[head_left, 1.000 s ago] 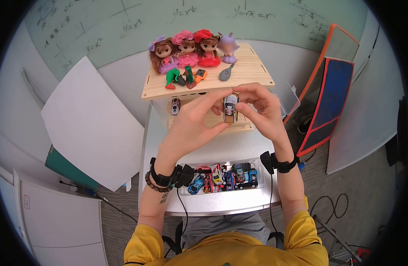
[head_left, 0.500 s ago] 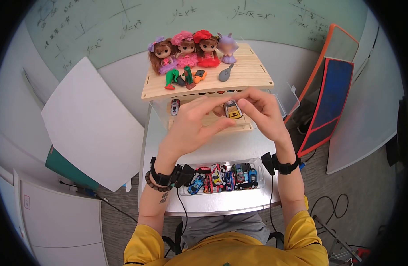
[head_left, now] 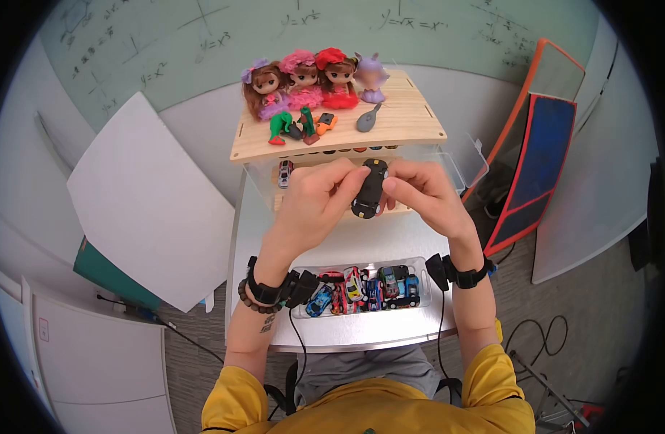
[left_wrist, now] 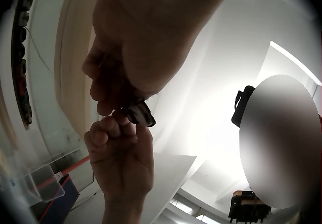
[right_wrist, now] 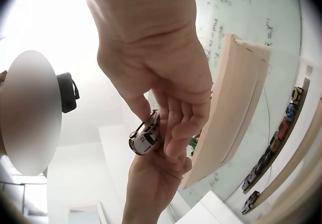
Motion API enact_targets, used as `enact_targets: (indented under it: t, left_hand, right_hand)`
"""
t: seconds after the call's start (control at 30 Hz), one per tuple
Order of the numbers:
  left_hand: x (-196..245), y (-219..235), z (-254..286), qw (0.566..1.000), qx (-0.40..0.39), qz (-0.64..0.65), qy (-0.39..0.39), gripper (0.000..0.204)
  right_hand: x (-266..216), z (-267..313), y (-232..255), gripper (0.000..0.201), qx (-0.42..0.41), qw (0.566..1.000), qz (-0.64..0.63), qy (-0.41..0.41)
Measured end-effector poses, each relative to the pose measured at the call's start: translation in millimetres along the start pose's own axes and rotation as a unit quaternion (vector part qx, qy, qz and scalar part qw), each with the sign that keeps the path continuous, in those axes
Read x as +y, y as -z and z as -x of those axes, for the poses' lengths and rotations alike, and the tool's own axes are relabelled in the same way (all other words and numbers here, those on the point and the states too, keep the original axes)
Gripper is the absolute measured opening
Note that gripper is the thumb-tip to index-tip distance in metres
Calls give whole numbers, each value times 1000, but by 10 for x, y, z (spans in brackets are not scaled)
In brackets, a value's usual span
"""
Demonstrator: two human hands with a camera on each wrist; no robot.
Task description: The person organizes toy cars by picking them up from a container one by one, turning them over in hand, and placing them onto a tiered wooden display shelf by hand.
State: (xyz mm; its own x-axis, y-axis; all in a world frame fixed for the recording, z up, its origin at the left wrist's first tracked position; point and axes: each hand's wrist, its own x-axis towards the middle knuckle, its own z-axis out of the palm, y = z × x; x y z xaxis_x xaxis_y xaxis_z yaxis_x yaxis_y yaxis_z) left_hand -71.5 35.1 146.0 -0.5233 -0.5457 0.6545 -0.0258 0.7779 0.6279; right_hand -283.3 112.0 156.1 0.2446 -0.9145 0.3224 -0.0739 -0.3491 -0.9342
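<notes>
A toy car is held up between both hands in front of the wooden shelf, its black underside facing the head camera. The left hand pinches it from the left, thumb at its upper end. From the right, the right hand grips its side with thumb and fingers. The right wrist view shows the car's white body between the hands; in the left wrist view the car is dark. Some fingertips are hidden behind it.
A clear tray of several toy cars lies near the table's front edge. Dolls and small figures stand on the wooden shelf top. Another car sits on the lower level, left of the hands.
The car has been turned over, from its roof and then its yellow end showing to its black underside. Both hands have shifted their fingers around it; the tray's cars have not moved.
</notes>
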Motion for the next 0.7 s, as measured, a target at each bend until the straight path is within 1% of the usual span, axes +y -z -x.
enact_targets:
  t: [0.17, 0.23, 0.37, 0.4, 0.43, 0.47, 0.53, 0.57, 0.63, 0.7]
  left_hand:
    - [9, 13, 1, 1000, -7, 5, 11, 18]
    - [47, 20, 1, 994, -18, 86, 59, 15]
    - [58, 55, 8, 988, -44, 128, 78, 18]
    - [99, 60, -5, 992, -43, 105, 60, 21]
    - [121, 66, -14, 995, -41, 82, 42, 26]
    - [104, 75, -25, 995, -40, 81, 42, 26]
    - [58, 96, -61, 995, -4, -39, -91, 33]
    - [67, 97, -60, 995, -4, -39, -92, 33]
    - [94, 94, -50, 994, 26, -56, -96, 40]
    - [96, 101, -47, 992, 32, -64, -103, 41]
  right_hand:
    - [30, -7, 10, 25, -1, 1000, -10, 10]
    - [38, -1, 12, 22, 26, 999, -21, 13]
    - [41, 7, 45, 16, 53, 999, 6, 11]
    - [66, 1, 52, 16, 58, 997, 32, 39]
    - [81, -7, 59, 20, 62, 994, 57, 68]
    - [82, -12, 66, 20, 62, 994, 57, 68]
    - [75, -23, 80, 32, 45, 987, 111, 111]
    - [70, -23, 71, 32, 45, 987, 111, 112]
    - [56, -14, 38, 38, 37, 988, 83, 124]
    - [1, -7, 24, 40, 34, 988, 86, 128]
